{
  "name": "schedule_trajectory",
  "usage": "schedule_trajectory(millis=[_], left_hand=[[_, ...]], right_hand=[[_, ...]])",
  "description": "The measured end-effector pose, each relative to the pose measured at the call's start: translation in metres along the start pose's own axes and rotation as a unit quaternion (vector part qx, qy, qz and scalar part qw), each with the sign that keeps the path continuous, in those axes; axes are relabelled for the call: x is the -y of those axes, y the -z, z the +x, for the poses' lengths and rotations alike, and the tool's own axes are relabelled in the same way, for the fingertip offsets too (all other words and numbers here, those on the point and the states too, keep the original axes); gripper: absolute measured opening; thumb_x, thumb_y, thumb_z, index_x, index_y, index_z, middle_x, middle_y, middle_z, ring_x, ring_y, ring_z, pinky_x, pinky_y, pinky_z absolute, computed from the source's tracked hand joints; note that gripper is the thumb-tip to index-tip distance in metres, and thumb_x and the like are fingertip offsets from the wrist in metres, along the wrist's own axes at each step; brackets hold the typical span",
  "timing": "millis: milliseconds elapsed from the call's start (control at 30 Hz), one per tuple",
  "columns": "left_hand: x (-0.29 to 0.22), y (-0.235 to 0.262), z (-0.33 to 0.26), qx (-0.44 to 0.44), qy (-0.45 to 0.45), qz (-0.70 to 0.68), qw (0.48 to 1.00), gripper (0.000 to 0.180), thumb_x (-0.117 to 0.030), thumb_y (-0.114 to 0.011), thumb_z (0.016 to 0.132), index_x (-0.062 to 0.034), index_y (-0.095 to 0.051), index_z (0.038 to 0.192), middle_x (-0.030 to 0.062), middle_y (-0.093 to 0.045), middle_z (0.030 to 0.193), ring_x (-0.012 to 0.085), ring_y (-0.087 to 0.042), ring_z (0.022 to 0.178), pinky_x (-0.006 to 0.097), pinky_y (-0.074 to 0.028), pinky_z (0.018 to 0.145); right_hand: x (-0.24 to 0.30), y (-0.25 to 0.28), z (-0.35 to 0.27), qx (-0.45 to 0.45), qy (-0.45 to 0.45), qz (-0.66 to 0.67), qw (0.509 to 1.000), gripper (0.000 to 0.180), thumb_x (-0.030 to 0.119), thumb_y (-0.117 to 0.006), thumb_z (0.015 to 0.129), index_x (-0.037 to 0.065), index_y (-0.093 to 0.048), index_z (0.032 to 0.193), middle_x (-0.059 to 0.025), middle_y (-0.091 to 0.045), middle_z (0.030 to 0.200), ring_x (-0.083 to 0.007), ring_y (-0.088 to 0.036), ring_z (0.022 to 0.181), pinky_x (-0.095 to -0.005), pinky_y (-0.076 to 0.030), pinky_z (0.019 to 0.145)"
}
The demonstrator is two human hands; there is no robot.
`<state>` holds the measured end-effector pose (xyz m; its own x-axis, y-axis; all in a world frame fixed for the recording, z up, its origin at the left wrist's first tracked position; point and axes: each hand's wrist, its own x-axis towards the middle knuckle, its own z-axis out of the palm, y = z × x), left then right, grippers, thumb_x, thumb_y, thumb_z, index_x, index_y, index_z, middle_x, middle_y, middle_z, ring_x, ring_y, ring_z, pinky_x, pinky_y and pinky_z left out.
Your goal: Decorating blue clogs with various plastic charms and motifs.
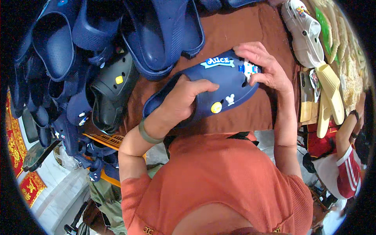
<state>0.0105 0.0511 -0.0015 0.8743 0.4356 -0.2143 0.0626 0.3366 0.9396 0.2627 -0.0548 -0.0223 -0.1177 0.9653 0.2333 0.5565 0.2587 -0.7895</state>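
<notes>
closely, the right hand [270,68] bends over the toe of a dark blue clog [231,88], its fingers [254,50] and thumb set a little apart on either side of a white and blue charm [249,69]; whether they grip that charm or only the toe, i cannot tell. the left hand [181,98] holds the same clog near its opening, thumb laid flat on the upper, the other fingers out of sight. a green wristband [149,134] circles the left wrist.

the clog is tilted, toe to the right, over the brown cloth [243,23] of the bench; whether it rests there is unclear. on its upper also sit a blue lettered charm [217,62], a round yellow charm [216,107] and a white mouse-shaped charm [230,100].

further out, large blue slippers [150,58] lie beyond the left hand, with a black clog [113,84] to the left and a heap of blue footwear [55,43] past it. over on the right are a white clog [303,37] and pale yellow slippers [332,88]; beyond them, another person's forearm [345,133] with a red and white sleeve [346,172].
</notes>
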Motion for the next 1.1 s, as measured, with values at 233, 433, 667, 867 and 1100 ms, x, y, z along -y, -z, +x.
schedule_trajectory(millis=[233, 433, 667, 867, 1100], left_hand=[[-0.010, -0.002, 0.003, -0.008, 0.028, -0.092, 0.995, 0.021, -0.007, -0.059, 0.079, 0.0045, -0.065, 0.096, 0.0132, -0.067, 0.103, 0.0187, -0.065, 0.093, 0.030, -0.050, 0.084], [-0.008, -0.008, 0.000, -0.015, 0.053, -0.083, 0.995, 0.023, -0.008, -0.058, 0.080, 0.0047, -0.065, 0.098, 0.0124, -0.067, 0.101, 0.0187, -0.065, 0.089, 0.030, -0.051, 0.082], [-0.014, -0.011, 0.002, -0.026, 0.099, -0.201, 0.974, 0.023, -0.005, -0.059, 0.079, 0.0063, -0.062, 0.100, 0.0141, -0.066, 0.100, 0.0199, -0.065, 0.088, 0.031, -0.052, 0.081], [-0.019, -0.012, -0.001, -0.057, 0.096, -0.181, 0.977, 0.030, -0.004, -0.060, 0.078, 0.0070, -0.059, 0.106, 0.0148, -0.065, 0.101, 0.0214, -0.065, 0.088, 0.032, -0.052, 0.081], [-0.020, -0.012, 0.001, -0.035, 0.107, -0.181, 0.977, 0.032, -0.004, -0.060, 0.077, 0.0068, -0.058, 0.108, 0.0141, -0.065, 0.101, 0.0209, -0.065, 0.088, 0.032, -0.052, 0.082]], right_hand=[[0.017, -0.010, 0.005, -0.065, 0.037, -0.129, 0.989, 0.041, 0.035, -0.065, 0.073, 0.012, -0.067, 0.107, -0.0042, -0.062, 0.117, -0.0312, -0.051, 0.111, -0.0407, -0.043, 0.094], [0.024, -0.021, 0.012, -0.166, -0.115, -0.074, 0.977, 0.021, 0.020, -0.055, 0.091, 0.007, -0.067, 0.100, -0.0060, -0.066, 0.105, -0.0266, -0.057, 0.093, -0.0348, -0.048, 0.083], [0.008, -0.029, 0.012, -0.219, -0.078, 0.083, 0.969, 0.030, 0.022, -0.045, 0.099, 0.001, -0.065, 0.095, -0.0059, -0.066, 0.091, -0.0168, -0.059, 0.086, -0.0293, -0.047, 0.079], [0.018, -0.023, 0.012, -0.409, -0.196, 0.388, 0.802, 0.030, 0.029, -0.048, 0.098, 0.003, -0.062, 0.096, -0.0066, -0.064, 0.081, -0.0118, -0.059, 0.072, -0.0236, -0.049, 0.067], [-0.014, -0.008, 0.002, -0.423, -0.201, 0.143, 0.872, 0.029, 0.030, -0.054, 0.096, 0.004, -0.064, 0.094, -0.0005, -0.062, 0.078, -0.0073, -0.055, 0.068, -0.0204, -0.043, 0.062]])
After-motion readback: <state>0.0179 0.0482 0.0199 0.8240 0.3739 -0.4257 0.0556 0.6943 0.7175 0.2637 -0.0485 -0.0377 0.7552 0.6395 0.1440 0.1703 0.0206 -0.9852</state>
